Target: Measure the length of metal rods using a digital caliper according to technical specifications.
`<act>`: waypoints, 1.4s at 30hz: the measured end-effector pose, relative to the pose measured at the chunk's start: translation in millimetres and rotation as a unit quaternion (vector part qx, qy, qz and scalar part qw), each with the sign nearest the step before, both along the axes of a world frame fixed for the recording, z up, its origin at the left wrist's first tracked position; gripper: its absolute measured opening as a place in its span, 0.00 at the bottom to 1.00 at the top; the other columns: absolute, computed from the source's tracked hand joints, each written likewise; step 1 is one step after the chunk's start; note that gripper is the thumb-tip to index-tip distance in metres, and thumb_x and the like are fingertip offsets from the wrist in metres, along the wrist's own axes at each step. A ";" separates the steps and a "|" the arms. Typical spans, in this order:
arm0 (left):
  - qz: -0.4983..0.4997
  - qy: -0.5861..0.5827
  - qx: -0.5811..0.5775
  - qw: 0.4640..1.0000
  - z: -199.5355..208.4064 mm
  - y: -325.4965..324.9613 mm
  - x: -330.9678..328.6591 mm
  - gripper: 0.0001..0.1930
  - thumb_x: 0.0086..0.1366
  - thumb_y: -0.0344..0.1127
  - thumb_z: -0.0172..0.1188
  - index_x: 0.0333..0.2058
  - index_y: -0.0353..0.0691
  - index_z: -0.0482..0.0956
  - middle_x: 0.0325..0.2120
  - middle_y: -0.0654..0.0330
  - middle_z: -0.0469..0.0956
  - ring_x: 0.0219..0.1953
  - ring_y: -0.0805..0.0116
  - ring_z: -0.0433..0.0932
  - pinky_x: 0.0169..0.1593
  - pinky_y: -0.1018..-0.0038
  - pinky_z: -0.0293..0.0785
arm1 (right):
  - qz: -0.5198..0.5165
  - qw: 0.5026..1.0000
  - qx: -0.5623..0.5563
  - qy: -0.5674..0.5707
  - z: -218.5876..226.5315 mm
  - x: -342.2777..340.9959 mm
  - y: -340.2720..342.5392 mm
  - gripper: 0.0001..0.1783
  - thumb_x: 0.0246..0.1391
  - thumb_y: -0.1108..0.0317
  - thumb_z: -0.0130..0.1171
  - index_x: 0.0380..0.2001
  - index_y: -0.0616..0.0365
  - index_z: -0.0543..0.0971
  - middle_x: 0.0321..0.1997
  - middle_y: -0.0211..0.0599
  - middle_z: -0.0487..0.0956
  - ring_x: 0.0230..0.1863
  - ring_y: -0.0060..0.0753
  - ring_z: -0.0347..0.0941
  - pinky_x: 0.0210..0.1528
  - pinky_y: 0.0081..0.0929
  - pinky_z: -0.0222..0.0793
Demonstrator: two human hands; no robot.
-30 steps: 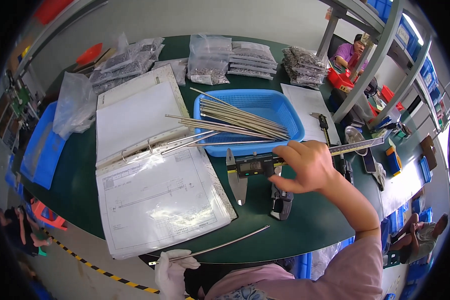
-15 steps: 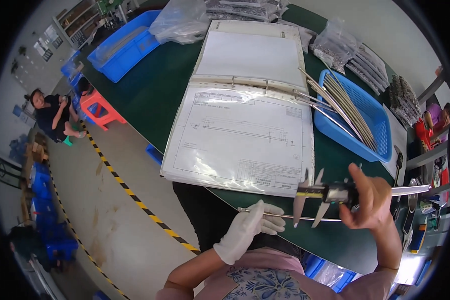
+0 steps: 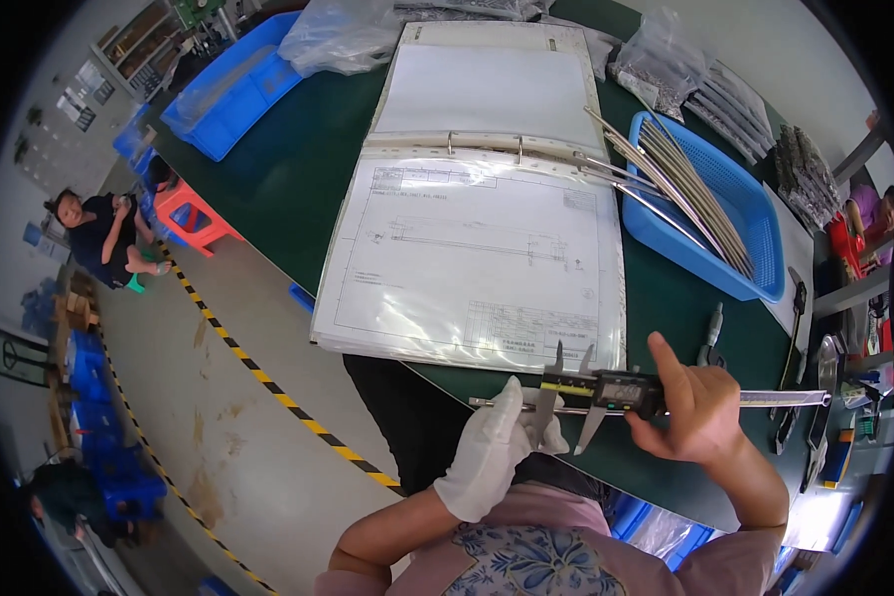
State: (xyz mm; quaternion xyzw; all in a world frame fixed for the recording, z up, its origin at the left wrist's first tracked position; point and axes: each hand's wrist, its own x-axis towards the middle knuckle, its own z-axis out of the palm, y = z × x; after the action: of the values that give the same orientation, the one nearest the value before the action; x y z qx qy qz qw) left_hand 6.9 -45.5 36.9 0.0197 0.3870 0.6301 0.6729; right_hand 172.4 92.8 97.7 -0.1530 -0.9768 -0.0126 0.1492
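Observation:
My left hand (image 3: 487,452), in a white glove, is closed around a thin metal rod (image 3: 481,402) near its left end. The rod runs right, behind or along the jaws of a digital caliper (image 3: 621,390). My bare right hand (image 3: 700,407) grips the caliper's body, index finger raised, its long scale sticking out to the right. The caliper jaws are apart; one stands right beside my gloved fingertips. Whether they touch the rod, I cannot tell. Beyond my hands lies an open ring binder (image 3: 320,323) with a technical drawing (image 3: 467,263) in a clear sleeve.
Right of the binder, a blue basket (image 3: 770,243) holds several metal rods (image 3: 700,194), some overhanging its left side. A micrometer (image 3: 711,336) lies near my right hand. Bagged parts (image 3: 656,74) and a blue bin (image 3: 214,129) sit farther back. Another person (image 3: 104,233) sits at the left.
My right hand has brought the caliper left along the rod, up to my gloved fingers. The left hand stays on the rod. The view has shifted slightly, uncovering the micrometer.

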 end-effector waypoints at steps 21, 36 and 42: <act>-0.007 0.070 -0.015 0.997 16.2 11.6 -17.5 0.22 0.65 0.50 0.39 0.32 0.34 0.70 0.18 0.62 0.68 0.19 0.72 0.66 0.24 0.78 0.62 | 0.077 0.996 -0.032 -0.041 -7.2 -11.0 8.7 0.33 0.36 0.58 0.59 0.46 0.67 0.70 0.13 0.28 0.62 0.09 0.25 0.59 0.12 0.25 0.55; 0.059 0.033 -0.037 0.997 17.5 0.4 -48.2 0.17 0.66 0.47 0.39 0.27 0.40 0.65 0.12 0.68 0.56 0.13 0.78 0.52 0.17 0.81 0.50 | -0.082 0.997 0.006 0.004 1.6 37.2 13.0 0.37 0.36 0.50 0.54 0.46 0.71 0.69 0.10 0.30 0.64 0.09 0.28 0.60 0.14 0.25 0.55; 0.057 0.081 -0.040 0.994 17.2 -0.7 -61.3 0.15 0.66 0.47 0.37 0.37 0.42 0.67 0.11 0.72 0.50 0.11 0.82 0.47 0.15 0.83 0.44 | -0.141 0.989 -0.043 0.012 6.1 71.5 13.4 0.31 0.34 0.48 0.56 0.36 0.66 0.74 0.11 0.32 0.65 0.10 0.34 0.61 0.16 0.29 0.55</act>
State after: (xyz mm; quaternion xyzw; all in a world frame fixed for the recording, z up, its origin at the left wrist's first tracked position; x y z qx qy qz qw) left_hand -54.3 -46.3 54.1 0.0221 0.4655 0.6478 0.6027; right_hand 243.9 106.2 103.8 -0.2957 -0.9433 0.0104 0.1507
